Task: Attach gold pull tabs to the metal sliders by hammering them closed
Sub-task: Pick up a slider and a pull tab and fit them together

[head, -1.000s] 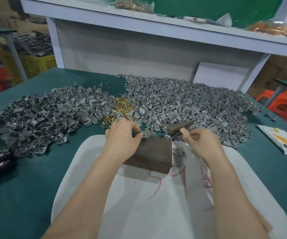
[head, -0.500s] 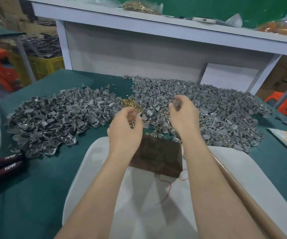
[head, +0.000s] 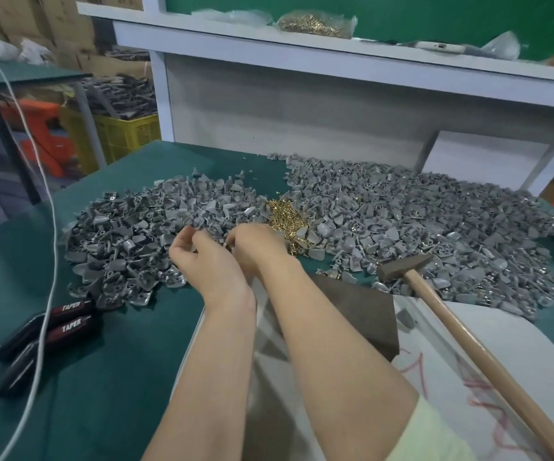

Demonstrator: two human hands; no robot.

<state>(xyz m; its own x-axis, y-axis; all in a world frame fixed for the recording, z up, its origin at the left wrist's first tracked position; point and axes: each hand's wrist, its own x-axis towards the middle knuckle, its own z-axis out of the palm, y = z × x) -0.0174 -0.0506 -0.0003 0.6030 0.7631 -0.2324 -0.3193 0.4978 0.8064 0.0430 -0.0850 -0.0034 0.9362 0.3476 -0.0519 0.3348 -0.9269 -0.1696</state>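
The gold pull tabs [head: 282, 216] lie in one small glittering heap just beyond our right hand [head: 255, 244], between two wide heaps of grey metal sliders [head: 418, 227]. Our left hand [head: 202, 261] meets the right, fingers curled together; we cannot tell what they pinch. To their right, one wooden-handled hammer [head: 435, 294] lies beside a dark block [head: 362, 314] on the green felt desk [head: 119, 377].
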